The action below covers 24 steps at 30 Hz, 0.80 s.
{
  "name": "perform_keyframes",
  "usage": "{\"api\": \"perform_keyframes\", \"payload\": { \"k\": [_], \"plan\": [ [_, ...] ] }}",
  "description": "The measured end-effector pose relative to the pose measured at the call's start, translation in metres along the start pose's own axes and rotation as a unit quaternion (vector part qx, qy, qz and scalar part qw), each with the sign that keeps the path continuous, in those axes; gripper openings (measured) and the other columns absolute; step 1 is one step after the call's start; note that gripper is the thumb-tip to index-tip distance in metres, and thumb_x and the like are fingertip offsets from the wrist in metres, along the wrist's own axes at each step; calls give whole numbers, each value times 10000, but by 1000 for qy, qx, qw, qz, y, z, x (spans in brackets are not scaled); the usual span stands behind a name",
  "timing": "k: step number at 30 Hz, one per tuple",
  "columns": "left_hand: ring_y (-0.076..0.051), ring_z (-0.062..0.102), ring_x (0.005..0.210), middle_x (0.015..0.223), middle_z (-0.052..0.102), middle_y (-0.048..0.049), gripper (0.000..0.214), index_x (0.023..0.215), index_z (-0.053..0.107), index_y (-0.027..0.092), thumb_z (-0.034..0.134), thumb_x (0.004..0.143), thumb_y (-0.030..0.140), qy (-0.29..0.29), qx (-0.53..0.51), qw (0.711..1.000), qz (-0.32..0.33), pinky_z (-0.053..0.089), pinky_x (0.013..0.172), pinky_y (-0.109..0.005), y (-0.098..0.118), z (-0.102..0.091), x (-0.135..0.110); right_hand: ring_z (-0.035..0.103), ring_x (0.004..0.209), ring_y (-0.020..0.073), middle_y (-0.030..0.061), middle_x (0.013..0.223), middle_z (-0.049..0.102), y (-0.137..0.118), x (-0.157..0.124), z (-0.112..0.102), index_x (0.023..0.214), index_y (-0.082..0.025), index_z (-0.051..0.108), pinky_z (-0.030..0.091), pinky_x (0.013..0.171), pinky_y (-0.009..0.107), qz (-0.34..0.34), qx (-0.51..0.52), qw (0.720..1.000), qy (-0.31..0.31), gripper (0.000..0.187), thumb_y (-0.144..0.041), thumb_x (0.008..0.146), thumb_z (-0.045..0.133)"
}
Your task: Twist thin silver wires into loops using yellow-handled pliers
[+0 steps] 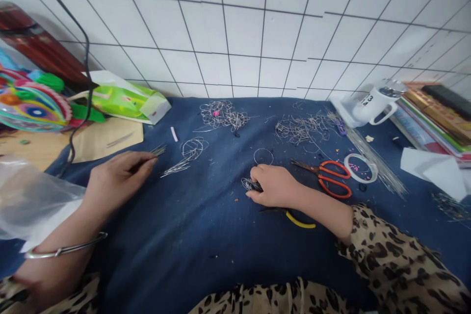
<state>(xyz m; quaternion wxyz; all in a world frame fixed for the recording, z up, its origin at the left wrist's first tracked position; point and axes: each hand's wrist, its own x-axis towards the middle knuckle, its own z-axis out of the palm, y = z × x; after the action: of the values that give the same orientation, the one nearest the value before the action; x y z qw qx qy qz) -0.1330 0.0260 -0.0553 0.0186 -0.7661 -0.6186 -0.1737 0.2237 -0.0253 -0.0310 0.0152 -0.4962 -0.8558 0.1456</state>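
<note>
My left hand (123, 174) rests low over the left side of the blue cloth, its thumb and fingers pinched together. Short thin wires (159, 149) stick out past those fingertips. To the right, my right hand (274, 185) is closed over a small tangled bunch of wire (250, 185), whose looped end shows at the fingers. Just beyond it lies a single wire ring (264, 150). Under the right wrist, pliers with a yellow handle (300, 221) are partly hidden. Between the hands are a coiled wire loop (193, 148) and a bundle of cut wires (175, 168).
Orange-handled scissors (334, 179) and a white ring-shaped dish (360, 168) lie right, near long straight wires (379, 164). Wire tangles (305, 127) sit toward the tiled wall. A white mug (375, 105) and books (434, 117) stand back right; a plastic bag (35, 201) lies left.
</note>
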Motion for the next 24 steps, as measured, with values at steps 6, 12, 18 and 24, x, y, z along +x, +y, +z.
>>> {"api": "perform_keyframes", "payload": {
  "k": [6, 12, 18, 24],
  "plan": [
    [-143, 580, 877, 967, 635, 12, 283, 998, 575, 221, 444, 823, 401, -47, -7, 999, 0, 415, 727, -195, 1, -3, 1, 529, 725, 156, 40, 862, 561, -1, 1, -4, 833, -193, 467, 362, 593, 253, 4, -13, 1000, -12, 292, -473, 759, 500],
    [-131, 581, 872, 962, 623, 30, 270, 996, 576, 219, 462, 823, 393, -61, -5, 998, -4, 409, 744, -188, 2, -7, 1, 531, 749, 160, 46, 888, 565, -1, 2, -4, 858, -189, 475, 369, 616, 257, 3, -16, 1000, -22, 299, -472, 766, 496],
    [-114, 583, 839, 928, 615, 61, 233, 988, 572, 246, 467, 828, 379, -48, 1, 998, -32, 410, 731, -179, 8, -13, -1, 531, 748, 160, 49, 893, 567, 1, 3, -3, 856, -186, 481, 363, 616, 259, -4, -10, 1000, -21, 307, -481, 771, 486],
    [-116, 574, 850, 928, 612, 72, 241, 1002, 564, 264, 455, 827, 390, -48, -16, 998, -41, 405, 738, -175, 8, -15, -2, 531, 745, 159, 56, 923, 569, 1, 2, -3, 879, -185, 484, 341, 578, 253, -11, -22, 999, -22, 326, -492, 768, 486]
  ]
}}
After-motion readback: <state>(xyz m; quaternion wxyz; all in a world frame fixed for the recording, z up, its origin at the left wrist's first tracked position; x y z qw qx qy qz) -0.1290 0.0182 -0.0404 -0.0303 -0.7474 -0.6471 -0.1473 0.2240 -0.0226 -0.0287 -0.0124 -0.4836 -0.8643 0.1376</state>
